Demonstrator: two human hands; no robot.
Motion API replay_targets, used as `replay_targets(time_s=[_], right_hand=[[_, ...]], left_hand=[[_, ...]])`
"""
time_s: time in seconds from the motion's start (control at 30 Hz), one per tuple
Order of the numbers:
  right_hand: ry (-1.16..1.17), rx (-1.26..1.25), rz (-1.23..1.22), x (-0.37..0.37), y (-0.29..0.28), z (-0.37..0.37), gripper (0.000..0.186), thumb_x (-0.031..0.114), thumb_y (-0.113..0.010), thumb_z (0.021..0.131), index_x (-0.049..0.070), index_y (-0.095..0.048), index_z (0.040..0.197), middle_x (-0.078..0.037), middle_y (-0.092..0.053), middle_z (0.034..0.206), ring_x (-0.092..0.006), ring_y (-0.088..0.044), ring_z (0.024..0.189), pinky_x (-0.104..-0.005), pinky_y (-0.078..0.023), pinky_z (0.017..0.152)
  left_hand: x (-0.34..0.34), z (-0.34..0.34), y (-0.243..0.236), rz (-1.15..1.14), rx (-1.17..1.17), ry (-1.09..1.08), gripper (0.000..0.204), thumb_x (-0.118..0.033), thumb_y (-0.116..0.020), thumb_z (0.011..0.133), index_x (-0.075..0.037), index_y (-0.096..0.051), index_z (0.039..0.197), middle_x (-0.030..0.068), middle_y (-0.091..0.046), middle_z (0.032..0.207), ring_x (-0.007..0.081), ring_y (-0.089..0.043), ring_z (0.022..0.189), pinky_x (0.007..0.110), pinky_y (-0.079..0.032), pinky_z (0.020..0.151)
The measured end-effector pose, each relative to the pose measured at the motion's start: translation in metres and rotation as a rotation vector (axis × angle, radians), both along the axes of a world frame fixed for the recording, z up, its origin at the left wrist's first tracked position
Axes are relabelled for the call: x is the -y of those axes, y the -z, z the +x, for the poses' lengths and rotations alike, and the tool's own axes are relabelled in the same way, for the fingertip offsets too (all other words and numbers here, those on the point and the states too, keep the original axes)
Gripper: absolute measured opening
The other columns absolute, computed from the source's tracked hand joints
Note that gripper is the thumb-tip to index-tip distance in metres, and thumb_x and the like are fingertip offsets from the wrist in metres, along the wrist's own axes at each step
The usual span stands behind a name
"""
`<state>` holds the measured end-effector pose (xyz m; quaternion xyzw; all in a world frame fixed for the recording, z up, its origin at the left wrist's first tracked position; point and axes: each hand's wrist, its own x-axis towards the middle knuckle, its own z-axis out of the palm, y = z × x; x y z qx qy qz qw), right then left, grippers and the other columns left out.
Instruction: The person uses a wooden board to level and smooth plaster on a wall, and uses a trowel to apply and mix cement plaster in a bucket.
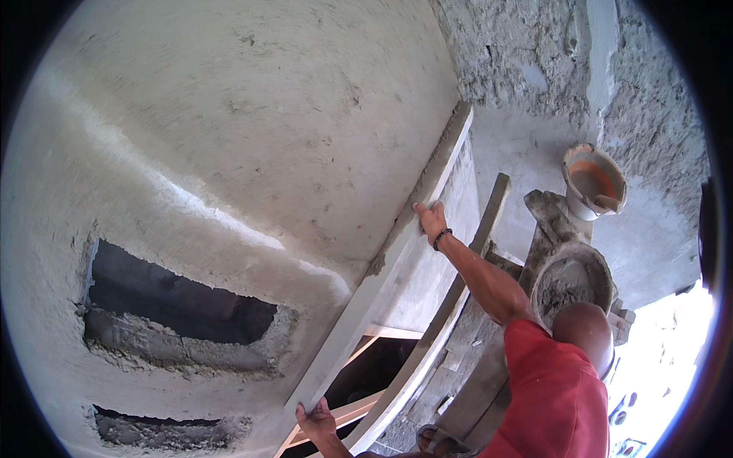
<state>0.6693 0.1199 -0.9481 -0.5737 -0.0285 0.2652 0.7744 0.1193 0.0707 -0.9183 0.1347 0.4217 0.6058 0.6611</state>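
Observation:
A long, pale straightedge runs diagonally against the freshly plastered wall, with wet mortar gathered along its upper edge. My right hand, with a dark beaded bracelet at the wrist, grips it above its middle. Close to its lower end, my left hand is closed around the bar, thumb on the wall side. Plaster on the wall looks smooth but faintly streaked, and a bright band of light crosses it. My right arm reaches out from a red sleeve.
Two rough-edged openings, an upper one and a lower one, break the wall at left. On scaffold planks at right stand a mortar basin and a bucket with orange inside. A long timber crosses beside a dark gap. A sandalled foot shows below.

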Motion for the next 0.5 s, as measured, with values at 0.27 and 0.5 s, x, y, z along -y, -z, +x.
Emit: replay_targets(time_s=[0.27,0.5], right_hand=[[-0.030,0.077,0.013,0.001,-0.012,0.013,0.048,0.027,-0.066,0.078,-0.006,-0.040,0.101,-0.016,-0.055,0.089,-0.0220,-0.057,0.071,-0.0361,-0.048,0.049],[-0.018,0.067,-0.010,0.008,-0.021,0.000,0.037,0.026,-0.063,0.080,0.000,-0.044,0.099,-0.011,-0.056,0.081,-0.0179,-0.056,0.065,-0.0325,-0.043,0.043]], left_hand=[[0.003,0.000,-0.008,0.042,0.043,0.053,0.037,-0.022,-0.067,0.080,-0.005,-0.054,0.110,0.0101,-0.061,0.105,0.0248,-0.062,0.095,0.040,-0.055,0.082],[0.005,0.005,-0.014,0.076,0.035,0.061,0.044,-0.024,-0.068,0.080,-0.006,-0.050,0.116,0.0111,-0.056,0.117,0.0240,-0.056,0.106,0.040,-0.049,0.093]])
